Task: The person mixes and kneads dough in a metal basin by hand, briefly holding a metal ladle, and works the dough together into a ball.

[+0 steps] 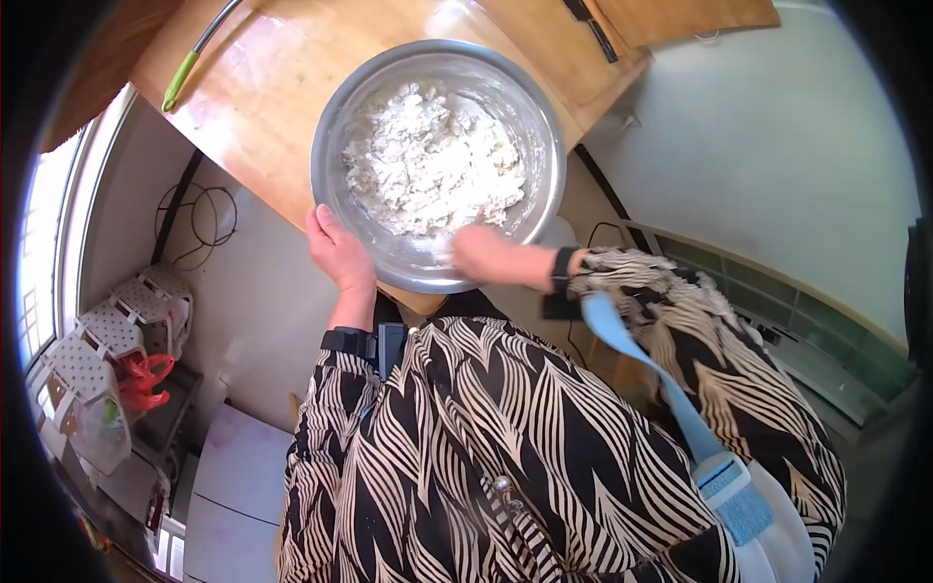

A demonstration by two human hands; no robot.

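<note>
A wide metal bowl (553, 126) stands at the table's near edge. Shaggy, crumbly white dough (428, 160) fills much of its bottom, and flour clings to the inner wall. At the near left side my left hand (340, 255) grips the bowl's rim, thumb on top. My right hand (484, 257) reaches over the near right rim into the bowl, close to the dough's near edge. Motion smears its fingers, so whether they hold any dough cannot be made out.
The wooden table (262, 78) bears a green-handled utensil (182, 80) at the far left. A dark-handled tool (595, 34) and a wooden board (700, 17) lie at the far right. White perforated racks (107, 330) with bags stand low on the left.
</note>
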